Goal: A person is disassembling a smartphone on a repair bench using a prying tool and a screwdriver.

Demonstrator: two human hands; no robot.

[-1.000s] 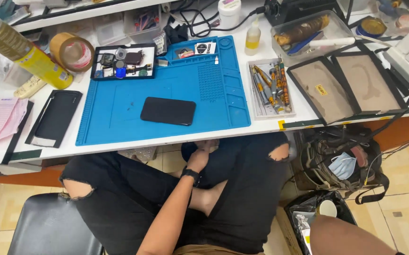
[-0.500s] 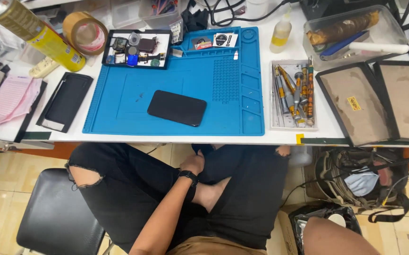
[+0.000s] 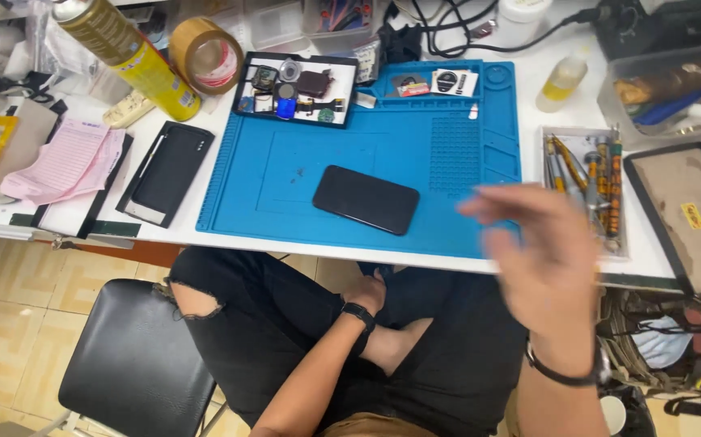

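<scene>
Your right hand (image 3: 548,259) is raised at the right of the frame, blurred, fingers spread and loosely curved, holding nothing. It hangs over the right edge of the blue mat (image 3: 285,178), near the tray of screwdrivers (image 3: 585,182). Your left hand (image 3: 370,293) rests low in your lap at the bottom centre, below the table (image 3: 650,267) edge; it seems loosely curled and empty, though the leg hides part of it.

The black phone (image 3: 366,199) lies flat, dark side up, near the middle of the mat, slightly turned, well clear of both hands. A small black tray of parts (image 3: 295,89) sits at the upper edge of the mat, and a second dark phone case (image 3: 166,171) lies off the mat to the left, beside the pink papers (image 3: 63,162).

If you go for the phone, slow the right hand first and come down over its long edges, thumb on one side and fingers on the other, so it does not skid on the mat. Bring the left hand up to steady it. Keep your sleeve away from the loose parts tray and the small bottle (image 3: 562,81) at upper right.
</scene>
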